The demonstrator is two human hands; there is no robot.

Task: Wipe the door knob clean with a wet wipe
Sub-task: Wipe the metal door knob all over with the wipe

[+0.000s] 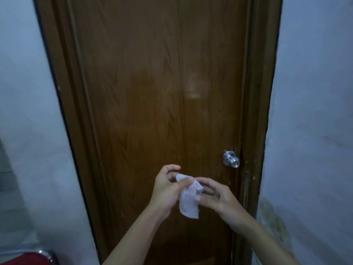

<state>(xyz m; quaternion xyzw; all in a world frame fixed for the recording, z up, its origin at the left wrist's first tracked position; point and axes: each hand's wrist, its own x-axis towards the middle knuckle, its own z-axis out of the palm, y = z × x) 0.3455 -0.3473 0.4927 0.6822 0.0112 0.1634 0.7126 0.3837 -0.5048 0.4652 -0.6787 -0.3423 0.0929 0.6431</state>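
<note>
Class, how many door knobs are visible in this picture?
1. The knob is on the door's right edge, up and right of the hands holding the wipe. No others visible.

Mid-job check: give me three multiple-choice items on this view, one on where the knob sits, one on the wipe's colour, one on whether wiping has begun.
1. The door knob sits:
A. at the door's right edge
B. at its left edge
C. at its centre

2. The wet wipe is:
A. red
B. white
C. green

3. The wipe is now:
A. pressed on the knob
B. lying on the floor
C. held between the left hand and the right hand, clear of the knob

Answers: 1 A, the knob is beside the right frame. 2 B, it shows pale white. 3 C, both hands grip it below-left of the knob.
</note>
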